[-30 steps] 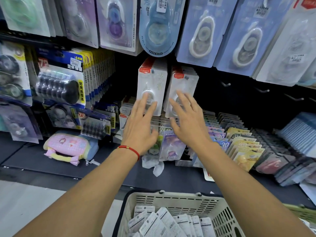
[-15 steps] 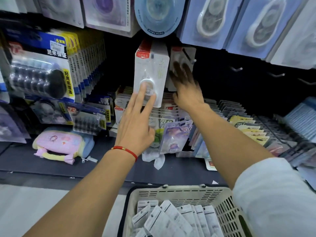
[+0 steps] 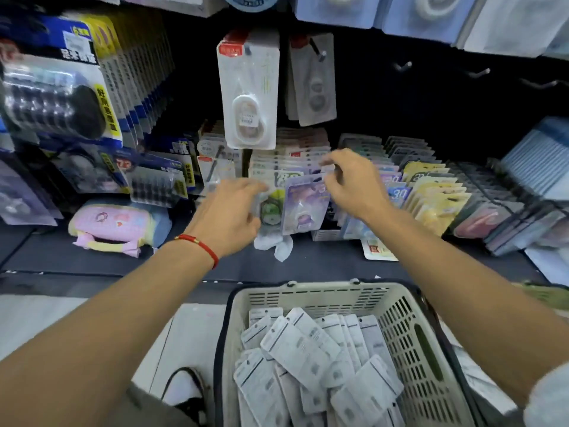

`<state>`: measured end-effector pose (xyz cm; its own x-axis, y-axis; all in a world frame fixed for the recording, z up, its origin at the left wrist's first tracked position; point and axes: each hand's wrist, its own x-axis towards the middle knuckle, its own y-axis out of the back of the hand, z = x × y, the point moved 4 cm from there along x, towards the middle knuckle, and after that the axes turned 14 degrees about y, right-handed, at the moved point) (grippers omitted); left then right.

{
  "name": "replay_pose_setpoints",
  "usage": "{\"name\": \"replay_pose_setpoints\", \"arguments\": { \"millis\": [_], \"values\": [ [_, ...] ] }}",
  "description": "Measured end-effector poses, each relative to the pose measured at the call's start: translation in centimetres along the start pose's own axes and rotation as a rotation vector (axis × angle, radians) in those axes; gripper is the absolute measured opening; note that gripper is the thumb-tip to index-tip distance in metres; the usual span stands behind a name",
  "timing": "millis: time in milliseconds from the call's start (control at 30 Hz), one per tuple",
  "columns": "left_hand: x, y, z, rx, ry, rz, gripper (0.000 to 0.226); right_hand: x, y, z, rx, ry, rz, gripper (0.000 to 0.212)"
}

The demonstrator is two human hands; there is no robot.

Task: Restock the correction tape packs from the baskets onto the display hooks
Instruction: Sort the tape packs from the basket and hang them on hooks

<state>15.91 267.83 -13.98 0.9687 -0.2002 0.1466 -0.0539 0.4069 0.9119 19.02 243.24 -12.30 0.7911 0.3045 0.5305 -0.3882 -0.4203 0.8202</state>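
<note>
White packs (image 3: 308, 362) fill the basket (image 3: 409, 328) below both loosely open, empty hands (image 3: 295, 198).

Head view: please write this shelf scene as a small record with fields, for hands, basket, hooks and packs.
left hand: left hand with red string bracelet, over the shelf packs, blurred
right hand: right hand, fingers loosely curled, holds nothing visible
basket: beige slotted plastic basket, many white correction tape packs inside
stocked hooks: white blister packs hanging, two adjacent hooks
bare hooks: metal display hooks, at right
shelf: purple card pack standing in front row
</note>
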Motion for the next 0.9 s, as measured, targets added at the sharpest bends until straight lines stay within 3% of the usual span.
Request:
{"name": "replay_pose_setpoints", "arguments": {
  "millis": [100,200,267,367,433,500,633,733,833,900],
  "values": [
    [-3.5,-3.4,-0.4,0.186,-0.066,-0.305,0.054,-6.6,-2.3,0.2,0.102,-0.105,-0.229,0.018],
    [-8.6,-8.5,-1.4,0.316,-0.078,-0.535,0.052,-13.1,-7.3,-1.3,0.109,-0.072,-0.765,0.02],
    [-12.2,-12.1,-2.5,0.333,-0.04,-0.605,0.05,-17.9,-10.9,-2.7,0.128,-0.084,-1.056,0.032],
    [-17.3,-16.3,-4.3,0.387,0.062,-0.613,0.057,-25.0,-16.4,-4.8,0.165,-0.196,-1.205,0.066],
    [-19.6,-17.8,-4.8,0.355,0.156,-0.546,0.059,-28.8,-18.9,-6.3,0.148,-0.307,-1.151,0.087],
    [-20.7,-18.4,-4.5,0.266,0.219,-0.441,0.057,-31.3,-20.4,-7.6,0.111,-0.373,-1.042,0.091],
    [-20.5,-18.2,-3.2,0.006,0.319,-0.255,0.044,-32.9,-20.1,-8.0,0.283,-0.442,-0.843,0.067],
    [-19.8,-17.4,-2.6,-0.188,0.446,-0.19,0.039,-32.4,-17.5,-6.2,0.452,-0.654,-0.539,0.039],
    [-19.1,-17.8,-1.6,-0.385,0.616,-0.225,0.042,-32.4,-16.0,-4.7,0.711,-1.015,-0.2,0.029],
    [-19.1,-18.7,-0.7,-0.594,0.771,-0.337,0.043,-31.7,-16.2,-5.4,1.05,-1.153,-0.17,0.026]
  ]
}}
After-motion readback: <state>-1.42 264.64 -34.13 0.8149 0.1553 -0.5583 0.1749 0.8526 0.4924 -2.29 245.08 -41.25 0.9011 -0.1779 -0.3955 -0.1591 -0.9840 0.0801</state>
